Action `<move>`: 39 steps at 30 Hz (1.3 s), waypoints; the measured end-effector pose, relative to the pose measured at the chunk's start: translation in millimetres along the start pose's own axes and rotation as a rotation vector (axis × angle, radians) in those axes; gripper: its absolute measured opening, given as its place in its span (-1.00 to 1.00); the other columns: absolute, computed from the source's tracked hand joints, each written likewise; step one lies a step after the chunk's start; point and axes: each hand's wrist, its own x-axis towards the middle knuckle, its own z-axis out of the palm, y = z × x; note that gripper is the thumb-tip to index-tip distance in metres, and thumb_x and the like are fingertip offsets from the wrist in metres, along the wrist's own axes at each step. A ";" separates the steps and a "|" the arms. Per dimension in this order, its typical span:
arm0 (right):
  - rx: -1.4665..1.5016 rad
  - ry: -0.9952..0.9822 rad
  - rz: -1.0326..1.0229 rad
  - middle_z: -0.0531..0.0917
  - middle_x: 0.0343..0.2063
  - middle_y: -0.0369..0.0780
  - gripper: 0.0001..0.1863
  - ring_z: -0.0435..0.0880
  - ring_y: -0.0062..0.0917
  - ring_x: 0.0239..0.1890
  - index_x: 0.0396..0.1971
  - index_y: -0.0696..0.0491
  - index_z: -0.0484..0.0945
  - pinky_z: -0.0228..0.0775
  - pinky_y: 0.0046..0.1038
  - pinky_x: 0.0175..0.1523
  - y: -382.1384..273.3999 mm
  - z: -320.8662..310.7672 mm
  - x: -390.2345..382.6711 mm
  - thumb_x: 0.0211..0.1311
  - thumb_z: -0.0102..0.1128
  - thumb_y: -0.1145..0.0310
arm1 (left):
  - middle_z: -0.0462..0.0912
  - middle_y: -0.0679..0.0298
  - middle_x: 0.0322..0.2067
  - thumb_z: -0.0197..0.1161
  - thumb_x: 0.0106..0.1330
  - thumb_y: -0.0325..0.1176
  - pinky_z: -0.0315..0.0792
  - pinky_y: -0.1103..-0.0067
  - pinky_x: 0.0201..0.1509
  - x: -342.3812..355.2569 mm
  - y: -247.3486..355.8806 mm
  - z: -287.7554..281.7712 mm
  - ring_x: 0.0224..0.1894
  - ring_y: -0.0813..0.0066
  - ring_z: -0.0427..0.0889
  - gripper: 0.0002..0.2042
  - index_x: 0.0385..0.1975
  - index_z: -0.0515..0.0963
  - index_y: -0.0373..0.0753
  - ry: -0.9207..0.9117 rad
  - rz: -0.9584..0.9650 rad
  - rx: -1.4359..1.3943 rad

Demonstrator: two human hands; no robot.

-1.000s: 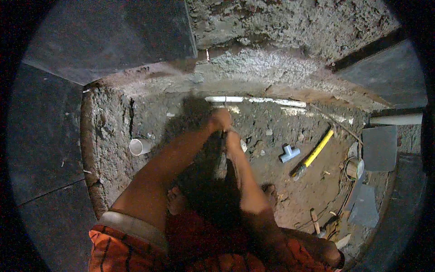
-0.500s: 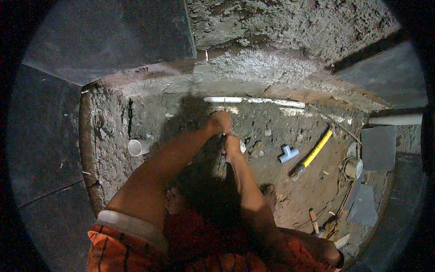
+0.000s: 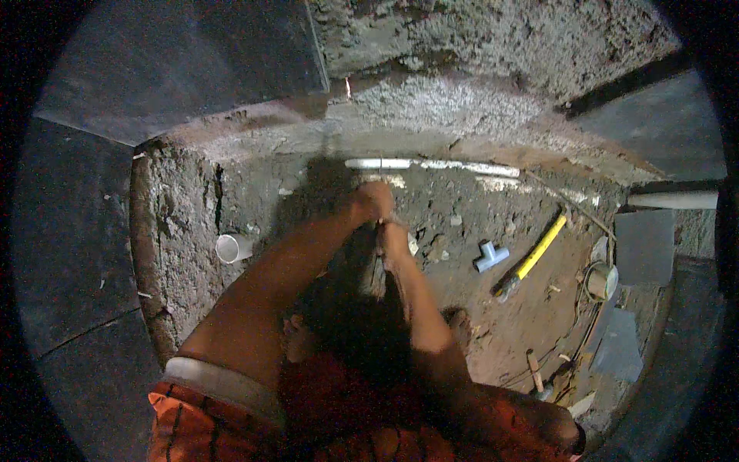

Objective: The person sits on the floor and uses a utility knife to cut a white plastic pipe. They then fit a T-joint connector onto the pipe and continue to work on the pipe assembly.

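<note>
My left hand [image 3: 374, 202] and my right hand [image 3: 395, 240] are both closed, the left just beyond the right, low over the dirt floor. What they grip is mostly hidden by the fingers; something thin and dark shows below them, but I cannot make out its kind. A white pipe [image 3: 377, 164] lies along the foot of the far wall, just beyond my left hand. To the right of my right hand, a grey-blue pipe tee [image 3: 490, 256] rests on the dirt beside a yellow-handled tool [image 3: 540, 252].
At the left, an open white pipe end [image 3: 230, 248] sticks up. A round container [image 3: 600, 282], a wooden-handled tool [image 3: 534, 368] and a grey tile piece [image 3: 644, 248] lie at the right. Rough walls and dark tiles [image 3: 85, 231] surround the dirt floor. My feet are below my arms.
Both hands stay closed together in nearly the same place; the left has shifted up very slightly. The view has moved a little. Nothing else visibly differs.
</note>
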 end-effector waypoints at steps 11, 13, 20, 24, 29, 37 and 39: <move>0.002 -0.001 0.004 0.73 -0.36 0.00 -0.57 0.69 -0.12 -0.35 -0.19 0.19 0.69 0.48 -0.07 -0.23 2.0 4.1 -4.1 0.42 -0.02 0.13 | 0.66 0.14 -0.53 0.31 -0.06 -0.19 0.54 0.24 -0.34 -3.0 -0.6 2.2 -0.46 0.13 0.65 -0.84 -0.66 0.65 -0.13 0.051 -0.164 -0.108; -0.008 0.001 -0.002 0.73 -0.36 0.00 -0.57 0.69 -0.12 -0.35 -0.19 0.19 0.69 0.48 -0.07 -0.22 -1.1 1.7 2.2 0.42 -0.02 0.13 | 0.68 0.13 -0.52 0.29 -0.03 -0.19 0.58 0.24 -0.33 -8.5 6.0 4.0 -0.47 0.12 0.67 -0.83 -0.64 0.68 -0.13 0.050 0.016 -0.004; -0.008 -0.044 -0.022 0.73 -0.35 0.00 -0.56 0.70 -0.10 -0.33 -0.18 0.19 0.69 0.49 -0.06 -0.21 -12.0 17.6 1.9 0.42 -0.02 0.12 | 0.60 0.25 -0.65 0.29 0.06 -0.17 0.46 0.24 -0.52 -11.1 -38.1 49.7 -0.60 0.23 0.59 -0.81 -0.71 0.62 -0.05 0.104 0.124 0.136; -0.018 0.002 -0.010 0.73 -0.34 0.01 -0.56 0.70 -0.09 -0.32 -0.18 0.19 0.69 0.49 -0.06 -0.20 -6.2 -1.6 6.5 0.42 -0.02 0.12 | 0.55 0.22 -0.69 0.32 -0.04 -0.10 0.42 0.24 -0.53 -12.0 7.4 68.5 -0.65 0.19 0.53 -0.75 -0.79 0.52 -0.05 0.442 0.128 -0.194; -0.016 0.022 0.011 0.73 -0.33 0.01 -0.56 0.70 -0.08 -0.31 -0.17 0.19 0.69 0.49 -0.06 -0.18 5.7 -9.0 2.9 0.41 -0.02 0.12 | 0.56 0.22 -0.70 0.33 -0.07 -0.06 0.44 0.25 -0.51 8.3 -1.5 25.7 -0.64 0.16 0.56 -0.74 -0.80 0.56 -0.06 0.185 0.196 -0.117; -0.020 -0.008 -0.006 0.74 -0.31 0.02 -0.55 0.71 -0.06 -0.30 -0.16 0.19 0.69 0.50 -0.05 -0.16 -1.1 2.4 4.8 0.41 -0.03 0.11 | 0.57 0.23 -0.73 0.29 -0.13 -0.08 0.48 0.25 -0.54 9.7 -17.8 13.8 -0.65 0.21 0.59 -0.79 -0.78 0.64 -0.05 0.133 0.215 0.075; -0.034 -0.014 -0.020 0.74 -0.31 0.02 -0.55 0.71 -0.06 -0.29 -0.16 0.19 0.69 0.50 -0.05 -0.16 -7.9 3.9 10.5 0.41 -0.03 0.11 | 0.58 0.22 -0.71 0.30 -0.14 -0.10 0.52 0.23 -0.51 12.3 -19.8 18.0 -0.62 0.20 0.63 -0.81 -0.77 0.65 -0.05 0.054 0.225 0.089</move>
